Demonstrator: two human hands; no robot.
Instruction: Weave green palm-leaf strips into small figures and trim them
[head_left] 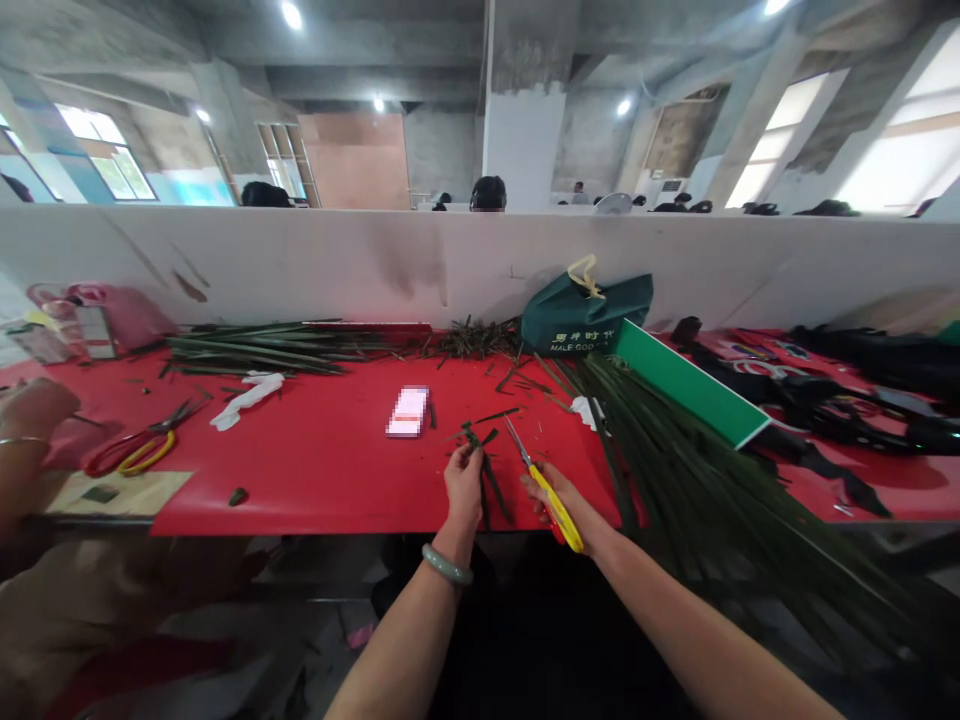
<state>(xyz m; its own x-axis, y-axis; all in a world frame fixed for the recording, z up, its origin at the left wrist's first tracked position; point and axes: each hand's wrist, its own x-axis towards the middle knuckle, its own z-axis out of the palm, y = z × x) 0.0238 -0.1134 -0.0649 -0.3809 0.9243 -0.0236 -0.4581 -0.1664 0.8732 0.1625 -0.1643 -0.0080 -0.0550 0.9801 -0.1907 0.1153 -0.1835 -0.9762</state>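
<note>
My left hand (463,487) pinches a dark green leaf strip (491,478) at the front edge of the red table (322,460); the strip's ends stick out above and below my fingers. My right hand (556,497) grips yellow-handled scissors (546,488), blades pointing up and left, close to the strip but apart from it. A large bundle of long green leaves (675,470) lies just right of my right hand and hangs off the table edge.
Cut leaves (262,347) and trimmings line the back wall. A green bag (585,315), a green board (686,382), a phone (409,411), white cloth (246,397) and a second pair of scissors (142,450) lie around. Another person's arm (26,420) is at far left.
</note>
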